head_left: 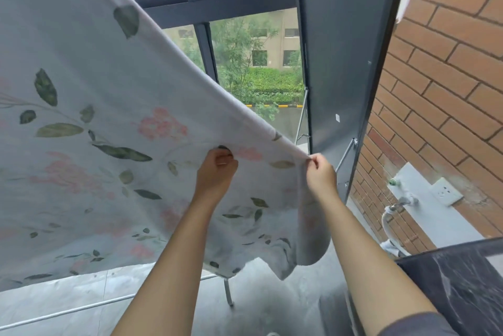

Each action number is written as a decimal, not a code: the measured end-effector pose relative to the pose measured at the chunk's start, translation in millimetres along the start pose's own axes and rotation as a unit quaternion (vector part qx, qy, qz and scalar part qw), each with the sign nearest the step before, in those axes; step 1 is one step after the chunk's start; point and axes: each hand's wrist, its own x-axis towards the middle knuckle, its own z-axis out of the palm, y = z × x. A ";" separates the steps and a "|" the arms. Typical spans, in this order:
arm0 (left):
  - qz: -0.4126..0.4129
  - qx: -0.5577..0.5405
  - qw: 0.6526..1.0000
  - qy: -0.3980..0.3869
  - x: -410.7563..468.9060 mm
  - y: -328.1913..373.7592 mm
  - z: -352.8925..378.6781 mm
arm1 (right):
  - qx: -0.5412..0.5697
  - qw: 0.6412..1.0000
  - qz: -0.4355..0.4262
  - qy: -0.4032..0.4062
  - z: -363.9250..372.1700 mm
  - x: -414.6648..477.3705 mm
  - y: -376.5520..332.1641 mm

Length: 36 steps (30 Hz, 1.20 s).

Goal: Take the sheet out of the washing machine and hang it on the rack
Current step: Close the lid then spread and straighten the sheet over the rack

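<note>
A large white sheet (95, 123) printed with green leaves and pink flowers hangs spread across the left and middle of the view. Its upper edge slopes down to the right. My left hand (216, 169) grips a fold of the sheet near its middle-right. My right hand (319, 172) pinches the sheet's right corner edge, pulling it taut. Metal bars of the drying rack (228, 292) show under the sheet's lower hem, and a thin upright of it stands by the window. The washing machine is not in view.
A dark-framed window (201, 9) fills the back. A grey open panel (343, 63) stands to the right of it. A brick wall (449, 77) with a socket (446, 191) and tap (402, 202) is on the right. A dark marbled surface (462, 289) sits at lower right.
</note>
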 end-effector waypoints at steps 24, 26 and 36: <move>-0.245 -0.120 0.959 0.075 12.6 -28.4 -11.7 | 0.062 0.935 0.074 -0.340 47.2 -48.5 44.1; -0.266 -0.091 0.956 0.085 14.4 -42.8 -27.2 | 0.060 0.928 0.110 -0.351 65.6 -51.6 47.6; -0.210 0.044 0.965 0.151 -9.7 -63.8 -94.7 | 0.132 0.854 0.281 -0.417 156.5 -62.4 27.1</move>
